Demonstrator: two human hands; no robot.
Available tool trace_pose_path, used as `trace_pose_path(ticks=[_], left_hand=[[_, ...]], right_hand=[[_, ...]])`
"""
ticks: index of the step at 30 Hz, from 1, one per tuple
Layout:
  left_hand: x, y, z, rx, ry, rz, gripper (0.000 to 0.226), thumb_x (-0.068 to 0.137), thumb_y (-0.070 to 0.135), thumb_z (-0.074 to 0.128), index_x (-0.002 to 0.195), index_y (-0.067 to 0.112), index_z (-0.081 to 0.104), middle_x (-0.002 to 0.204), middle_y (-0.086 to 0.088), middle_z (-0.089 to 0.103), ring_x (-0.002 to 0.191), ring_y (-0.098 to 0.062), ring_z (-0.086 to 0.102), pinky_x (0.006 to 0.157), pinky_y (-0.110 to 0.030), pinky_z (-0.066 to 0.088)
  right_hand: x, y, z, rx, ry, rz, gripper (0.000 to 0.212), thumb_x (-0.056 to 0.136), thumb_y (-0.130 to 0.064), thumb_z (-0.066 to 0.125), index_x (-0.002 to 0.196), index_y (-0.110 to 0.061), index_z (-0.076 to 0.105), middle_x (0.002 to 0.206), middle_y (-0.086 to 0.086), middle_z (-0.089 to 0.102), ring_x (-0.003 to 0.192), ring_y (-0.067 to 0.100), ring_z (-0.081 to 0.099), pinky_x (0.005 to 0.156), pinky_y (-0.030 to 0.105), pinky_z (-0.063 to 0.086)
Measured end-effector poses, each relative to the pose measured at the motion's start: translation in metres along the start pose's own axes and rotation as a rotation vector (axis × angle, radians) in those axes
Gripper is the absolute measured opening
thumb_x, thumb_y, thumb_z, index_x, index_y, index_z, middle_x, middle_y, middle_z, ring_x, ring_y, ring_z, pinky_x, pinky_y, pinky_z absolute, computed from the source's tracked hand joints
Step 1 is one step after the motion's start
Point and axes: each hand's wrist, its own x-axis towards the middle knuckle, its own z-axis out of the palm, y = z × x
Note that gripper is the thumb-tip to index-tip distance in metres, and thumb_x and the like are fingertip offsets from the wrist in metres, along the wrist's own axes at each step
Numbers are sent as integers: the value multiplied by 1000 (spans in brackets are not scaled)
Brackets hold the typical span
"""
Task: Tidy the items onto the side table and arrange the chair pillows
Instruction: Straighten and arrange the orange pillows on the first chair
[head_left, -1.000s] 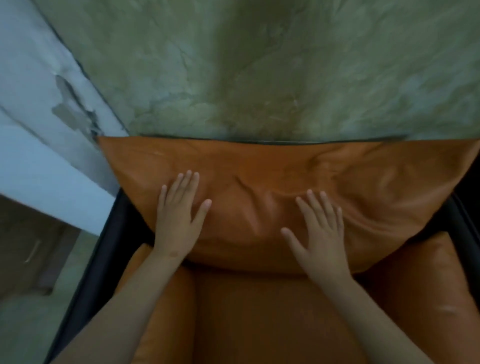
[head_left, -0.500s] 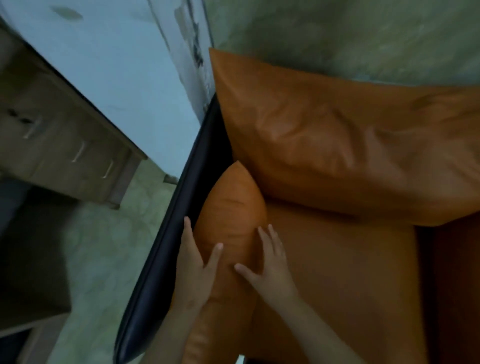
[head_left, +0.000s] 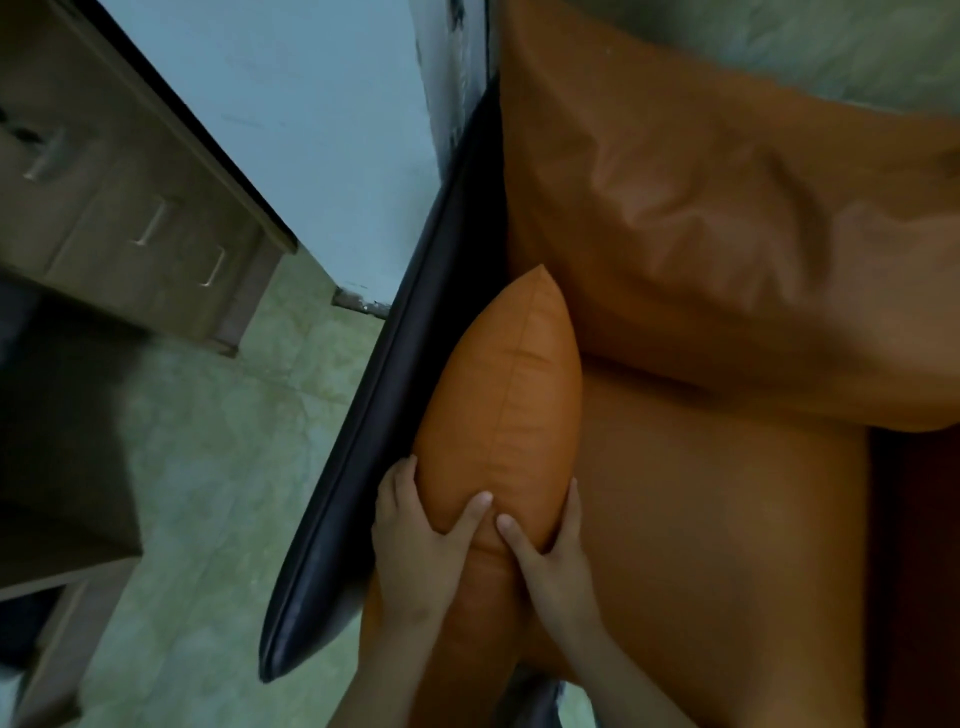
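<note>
An orange side pillow (head_left: 511, 405) stands on edge along the chair's left side, against the black armrest (head_left: 395, 426). My left hand (head_left: 415, 540) grips its left flank, thumb across the top. My right hand (head_left: 550, 551) grips the right flank, so both thumbs nearly meet on the seam. The large orange back pillow (head_left: 727, 234) leans behind it, creased, over the orange seat cushion (head_left: 717, 545). The side table is out of view.
A wooden drawer cabinet (head_left: 130, 208) with metal handles stands at the left on the greenish tiled floor (head_left: 208, 493). A pale blue wall (head_left: 291, 114) runs behind the chair. A dark shape sits at the lower left.
Both hands left the back pillow, went to the left side pillow and have now closed around its sides. The view has swung left and down.
</note>
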Motion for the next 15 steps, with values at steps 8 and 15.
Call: trace_pose_path(ticks=[8, 15], left_hand=[[48, 37, 8, -55, 84, 82, 79, 75, 73, 50, 138, 25, 42, 137, 2, 48, 127, -15, 44, 105, -48, 40], [60, 46, 28, 80, 130, 127, 76, 82, 63, 51, 142, 18, 37, 142, -4, 46, 130, -21, 42, 108, -49, 36]], right_hand=[[50, -43, 8, 43, 85, -28, 116, 49, -84, 63, 147, -41, 17, 139, -7, 49, 118, 16, 54, 99, 43, 47], [73, -45, -21, -50, -31, -9, 113, 60, -75, 65, 150, -36, 8, 146, -2, 41, 127, 22, 48, 102, 36, 44]])
